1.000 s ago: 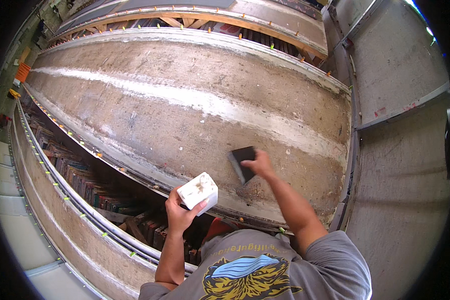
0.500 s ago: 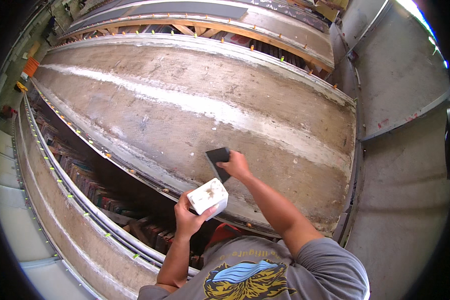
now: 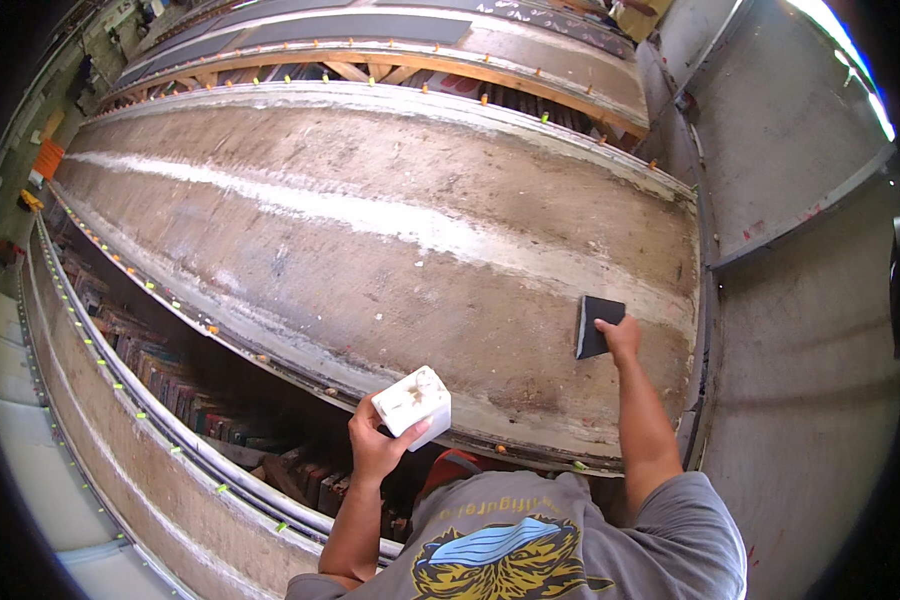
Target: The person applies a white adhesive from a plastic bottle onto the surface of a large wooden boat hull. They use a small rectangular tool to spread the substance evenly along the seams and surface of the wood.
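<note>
My left hand (image 3: 375, 450) is wrapped round a white boxy container (image 3: 413, 402) with brown smudges on the side facing up. It is held at the near edge of a long, low table (image 3: 490, 330). With my arm stretched out to the right, my right hand (image 3: 622, 340) grips a flat black spreader (image 3: 595, 318), thumb on its face. A whitish line runs along the spreader's left edge. The spreader is over the table's right part; whether it touches the surface I cannot tell. A white streak (image 3: 370, 215) runs lengthwise along the brown, stained tabletop.
Small orange and green pegs line the table edges. Another long table (image 3: 530, 45) with dark sheets stands beyond, and a narrower one (image 3: 120, 370) lies to the left. Between the tables, stacked frames (image 3: 180, 385) show below. A grey wall (image 3: 800, 330) bounds the right side.
My right hand has swung to the right with the spreader, away from the container. My left hand still holds the container in nearly the same place. The view has shifted slightly.
</note>
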`<action>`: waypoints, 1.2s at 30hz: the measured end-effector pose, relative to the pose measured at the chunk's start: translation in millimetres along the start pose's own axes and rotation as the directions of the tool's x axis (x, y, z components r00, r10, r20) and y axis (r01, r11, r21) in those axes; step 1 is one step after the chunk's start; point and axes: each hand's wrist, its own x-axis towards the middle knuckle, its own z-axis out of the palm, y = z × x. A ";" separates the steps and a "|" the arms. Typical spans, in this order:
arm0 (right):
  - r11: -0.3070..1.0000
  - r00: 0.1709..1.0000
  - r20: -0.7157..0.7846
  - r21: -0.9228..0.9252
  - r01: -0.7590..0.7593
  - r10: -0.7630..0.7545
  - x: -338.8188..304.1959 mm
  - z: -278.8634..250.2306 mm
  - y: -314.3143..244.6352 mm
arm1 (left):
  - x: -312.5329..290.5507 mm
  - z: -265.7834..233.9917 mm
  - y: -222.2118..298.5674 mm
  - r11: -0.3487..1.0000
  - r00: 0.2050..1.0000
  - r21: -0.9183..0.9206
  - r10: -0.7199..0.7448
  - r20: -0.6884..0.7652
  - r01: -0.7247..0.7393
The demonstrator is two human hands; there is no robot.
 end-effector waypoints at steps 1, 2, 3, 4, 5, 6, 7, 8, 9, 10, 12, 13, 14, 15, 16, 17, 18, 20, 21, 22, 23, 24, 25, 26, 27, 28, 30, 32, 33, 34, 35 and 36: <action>0.992 0.998 -0.029 -0.113 0.060 -0.063 2.5 -0.4 4.4 | 3.0 1.6 1.5 1.000 1.000 0.020 0.008 0.008 -0.008; 1.000 0.990 0.139 -0.012 0.027 -0.025 -24.6 1.3 -54.7 | 2.9 0.9 2.0 0.998 1.000 0.055 0.013 -0.003 -0.013; 0.986 0.985 0.167 0.166 0.003 -0.032 -34.2 32.7 -29.7 | 6.7 5.4 0.5 0.999 0.999 0.045 0.010 0.038 -0.011; 0.997 0.958 0.283 0.069 0.021 -0.040 -62.0 45.2 -69.3 | 8.1 5.8 -3.7 0.998 0.999 0.057 0.007 0.036 -0.009; 0.972 0.941 0.317 0.228 0.049 -0.122 -89.1 65.6 -78.5 | 10.6 9.0 -4.9 0.998 0.999 0.058 0.004 0.054 -0.007; 0.960 0.912 0.368 0.269 0.084 -0.183 -105.1 83.5 -77.0 | 12.3 13.2 -2.9 0.998 0.998 0.059 0.010 0.065 -0.014; 0.974 0.931 0.330 0.209 0.090 -0.157 -120.0 79.1 -92.9 | 13.1 17.3 0.1 0.998 0.997 0.059 0.014 0.069 -0.018; 0.978 0.946 0.307 0.205 0.036 -0.099 -109.3 87.3 -67.0 | 13.2 21.5 2.0 0.998 0.997 0.060 0.019 0.074 -0.023; 0.979 0.959 0.282 0.204 -0.021 -0.038 -95.3 85.5 -38.1 | 11.8 25.4 2.1 0.998 0.997 0.051 0.015 0.078 -0.019; 0.976 0.962 0.270 0.197 -0.088 0.033 -82.6 60.0 -27.9 | 9.6 26.7 1.0 0.999 0.997 0.048 0.013 0.072 -0.016; 0.956 0.970 0.214 0.241 -0.170 0.119 -52.4 -4.9 6.0 | 6.3 29.9 1.1 1.000 0.997 0.027 0.007 0.074 -0.009; 0.939 0.976 0.173 0.292 -0.182 0.136 -41.5 -30.1 27.6 | 5.3 32.9 1.0 1.000 0.997 0.010 0.004 0.080 -0.005; 0.958 0.987 0.109 0.250 -0.140 0.115 -38.5 -44.5 35.6 | 4.2 35.7 0.7 1.000 0.997 -0.004 0.000 0.084 0.001; 0.974 0.994 0.048 0.204 -0.104 0.096 -39.6 -59.5 40.3 | 3.3 38.0 -0.7 1.000 0.995 0.004 -0.004 0.097 0.004; 0.986 0.997 -0.012 0.153 -0.070 0.073 -40.9 -69.7 42.9 | 3.0 39.0 -2.7 1.000 0.994 0.011 -0.008 0.110 0.006; 0.997 0.999 0.002 0.069 -0.033 0.033 -42.1 -66.0 40.3 | 2.3 40.7 -4.0 1.000 0.992 0.018 -0.011 0.124 0.009; 1.000 1.000 0.020 -0.015 0.000 0.000 -51.3 -55.6 27.0 | 1.8 44.6 -4.2 1.000 0.992 0.020 -0.012 0.128 0.009; 0.988 0.961 0.264 0.106 -0.110 0.078 -88.4 -26.9 -18.0 | 3.0 52.6 -2.4 0.999 0.991 0.034 -0.008 0.132 0.003; 0.974 0.952 0.307 0.221 -0.059 -0.011 -114.6 -9.2 -30.1 | 4.3 56.7 0.3 0.999 0.989 0.050 -0.001 0.148 -0.007; 0.985 0.904 0.426 0.170 -0.039 -0.038 -132.6 4.1 -36.9 | 5.3 60.4 4.0 0.998 0.987 0.065 0.008 0.161 -0.019; 0.986 0.884 0.457 0.167 0.021 -0.096 -145.0 16.8 -31.3 | 5.9 64.8 6.7 0.996 0.984 0.078 0.017 0.175 -0.031; 0.989 0.895 0.436 0.145 0.030 -0.091 -145.5 17.7 -14.3 | 4.4 68.3 7.3 0.997 0.986 0.067 0.021 0.165 -0.032; 0.992 0.906 0.415 0.125 0.036 -0.085 -141.7 15.8 4.6 | 2.6 72.3 10.2 0.997 0.986 0.068 0.020 0.165 -0.031; 0.990 0.930 0.368 0.136 -0.044 -0.010 -128.2 5.2 37.7 | 0.4 76.3 14.2 0.997 0.987 0.069 0.019 0.161 -0.031; 0.981 0.944 0.323 0.151 -0.122 0.067 -112.9 -16.9 76.3 | -1.9 79.4 15.6 0.997 0.988 0.071 0.018 0.156 -0.030; 0.959 0.947 0.294 0.203 -0.197 0.132 -101.3 -49.8 98.3 | -4.6 79.7 9.8 0.995 0.989 0.090 0.035 0.145 -0.049; 0.975 0.975 0.036 0.005 -0.220 0.220 -78.6 -110.3 168.6 | -8.6 90.1 7.4 0.997 0.988 0.070 0.016 0.157 -0.027; 0.956 0.968 -0.035 0.167 -0.241 0.250 -62.3 -167.5 217.6 | -15.3 100.6 6.3 0.997 0.988 0.076 0.003 0.152 -0.014; 0.965 0.962 -0.102 0.091 -0.246 0.255 -56.7 -180.7 223.7 | -19.6 108.3 8.1 0.997 0.990 0.080 -0.001 0.138 -0.010; 0.967 0.952 -0.168 0.014 -0.256 0.254 -50.3 -193.3 229.0 | -24.4 116.6 9.8 0.997 0.992 0.083 -0.004 0.123 -0.006; 0.961 0.941 -0.233 -0.063 -0.268 0.247 -45.1 -203.3 234.3 | -28.9 126.1 11.7 0.996 0.994 0.086 -0.008 0.106 -0.001; 0.964 0.954 -0.169 0.142 -0.225 0.248 -35.1 -191.6 253.3 | -30.5 139.2 12.2 0.998 0.993 0.058 -0.008 0.119 0.001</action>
